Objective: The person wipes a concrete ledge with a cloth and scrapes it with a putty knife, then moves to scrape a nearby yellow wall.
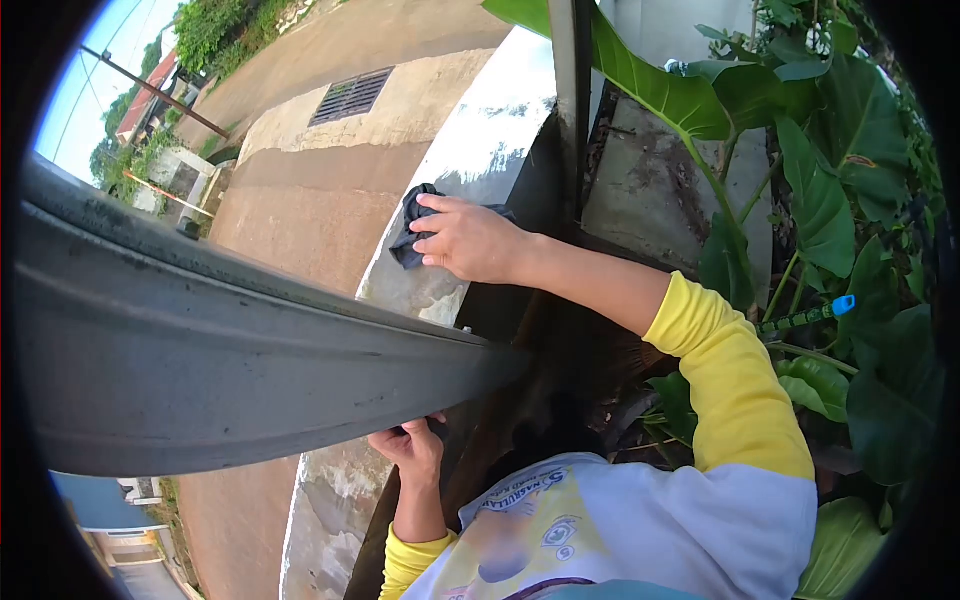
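My right hand (pixel 470 240) is closed over a crumpled black cloth (pixel 412 228), pressing it against the top of a low white wall (pixel 470 150). White, glossy patches cover the upper part of this wall, while the lower part looks worn and stained. A wide grey metal beam (pixel 250 370) crosses the view from the left and passes between my two hands. Lower down, my left hand (pixel 412 450) holds the beam's lower edge with curled fingers, their tips partly hidden behind it.
A dark upright post (pixel 572 110) stands beyond the wall. Large green leaves (pixel 820 190) and a green hose with a blue end (pixel 843 306) are on the right. Left of the wall lies a paved road (pixel 300 200) with a drain grate (pixel 350 96).
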